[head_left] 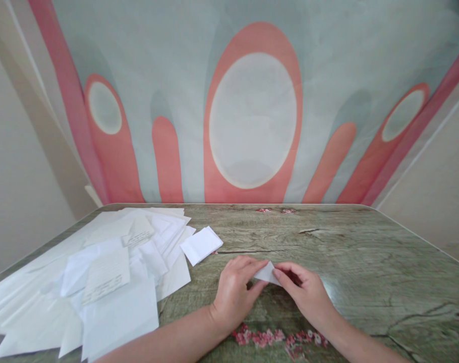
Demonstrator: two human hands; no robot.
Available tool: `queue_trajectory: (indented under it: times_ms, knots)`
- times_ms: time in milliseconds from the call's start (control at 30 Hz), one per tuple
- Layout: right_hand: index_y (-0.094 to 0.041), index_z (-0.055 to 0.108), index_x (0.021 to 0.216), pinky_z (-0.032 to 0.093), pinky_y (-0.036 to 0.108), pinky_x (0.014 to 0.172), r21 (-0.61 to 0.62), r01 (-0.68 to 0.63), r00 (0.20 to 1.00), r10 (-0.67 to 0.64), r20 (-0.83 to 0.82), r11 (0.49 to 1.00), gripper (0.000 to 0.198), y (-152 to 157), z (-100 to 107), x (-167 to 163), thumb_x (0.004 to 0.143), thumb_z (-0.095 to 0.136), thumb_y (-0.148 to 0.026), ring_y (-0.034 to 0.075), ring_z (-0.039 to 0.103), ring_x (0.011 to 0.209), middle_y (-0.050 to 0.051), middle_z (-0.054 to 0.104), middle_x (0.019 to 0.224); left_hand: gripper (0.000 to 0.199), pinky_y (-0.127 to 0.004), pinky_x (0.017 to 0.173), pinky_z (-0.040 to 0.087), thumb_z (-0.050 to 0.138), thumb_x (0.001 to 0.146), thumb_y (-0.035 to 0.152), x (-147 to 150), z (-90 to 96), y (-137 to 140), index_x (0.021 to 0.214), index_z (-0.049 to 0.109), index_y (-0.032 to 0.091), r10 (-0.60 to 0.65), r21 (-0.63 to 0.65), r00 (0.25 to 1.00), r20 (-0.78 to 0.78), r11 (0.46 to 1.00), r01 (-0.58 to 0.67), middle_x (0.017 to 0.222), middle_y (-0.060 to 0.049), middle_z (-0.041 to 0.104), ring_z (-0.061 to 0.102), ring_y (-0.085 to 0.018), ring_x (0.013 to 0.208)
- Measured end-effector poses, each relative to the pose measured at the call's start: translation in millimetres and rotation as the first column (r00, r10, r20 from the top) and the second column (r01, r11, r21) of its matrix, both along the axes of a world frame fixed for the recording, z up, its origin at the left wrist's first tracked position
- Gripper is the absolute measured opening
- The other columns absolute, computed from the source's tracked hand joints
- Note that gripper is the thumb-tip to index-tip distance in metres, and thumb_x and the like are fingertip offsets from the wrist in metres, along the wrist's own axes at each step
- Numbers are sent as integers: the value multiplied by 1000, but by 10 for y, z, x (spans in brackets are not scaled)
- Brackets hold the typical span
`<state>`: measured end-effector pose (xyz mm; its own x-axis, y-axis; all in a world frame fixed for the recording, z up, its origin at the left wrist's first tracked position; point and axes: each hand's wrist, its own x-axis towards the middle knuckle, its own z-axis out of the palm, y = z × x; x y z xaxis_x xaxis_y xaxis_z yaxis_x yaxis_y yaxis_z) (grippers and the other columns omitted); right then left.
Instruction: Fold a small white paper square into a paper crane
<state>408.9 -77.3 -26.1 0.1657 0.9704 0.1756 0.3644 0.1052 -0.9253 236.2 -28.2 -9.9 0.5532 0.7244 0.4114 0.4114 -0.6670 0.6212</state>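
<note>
A small white piece of paper (266,273) is held just above the table between my two hands. My left hand (237,282) pinches its left side, with the thumb below and the fingers above. At its right corner, the thumb and forefinger of my right hand (303,285) grip it, the other fingers curled behind. The paper comes to a point at the top and looks folded; its underside is hidden. Beyond my left hand lies a small stack of folded white paper (201,246).
A wide, overlapping pile of white papers and envelopes (119,317) covers the left of the wood-grain table (365,242). Some sheets carry printed lines. Pink flower prints (260,337) mark the tabletop near my wrists. Behind the far edge hangs a coral and grey-green backdrop (252,194).
</note>
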Motion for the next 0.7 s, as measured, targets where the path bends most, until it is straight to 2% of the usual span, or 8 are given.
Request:
queue_trajectory:
  times_ms: [200, 433, 533, 700]
  knots:
    - [-18, 67, 93, 46, 28, 67, -2, -3, 1000, 3, 13, 1000, 30, -8, 42, -9, 84, 50, -40, 19, 60, 75, 4, 68, 81, 37, -31, 83, 42, 64, 76, 21, 1, -9, 20, 112, 59, 26, -11, -24, 1000, 24, 1000, 12, 99, -3, 64, 55, -20, 92]
    - [-19, 63, 99, 46, 29, 75, -25, -11, 998, 9, -65, 1000, 28, -2, -23, 6, 83, 53, -40, 20, 60, 86, 6, 67, 95, 37, -31, 83, 42, 63, 77, 22, 6, -8, 17, 112, 59, 28, -9, -45, 1000, 14, 999, 10, 99, -2, 63, 55, -19, 93]
    - [-20, 60, 99, 45, 28, 72, -9, 1, 997, -2, -81, 1000, 26, -5, -42, -2, 83, 53, -39, 19, 59, 82, 4, 66, 89, 36, -31, 83, 42, 63, 76, 23, 8, -5, 15, 112, 59, 28, -7, -50, 1000, 25, 999, 8, 99, -2, 63, 55, -19, 92]
    - [-18, 59, 88, 44, 26, 66, -1, -18, 997, 18, -73, 1000, 21, -5, -12, -15, 82, 54, -38, 17, 57, 73, 2, 63, 79, 34, -30, 84, 42, 66, 74, 23, 9, -2, 14, 108, 61, 26, -12, -66, 998, 63, 998, 16, 98, -2, 63, 55, -19, 92]
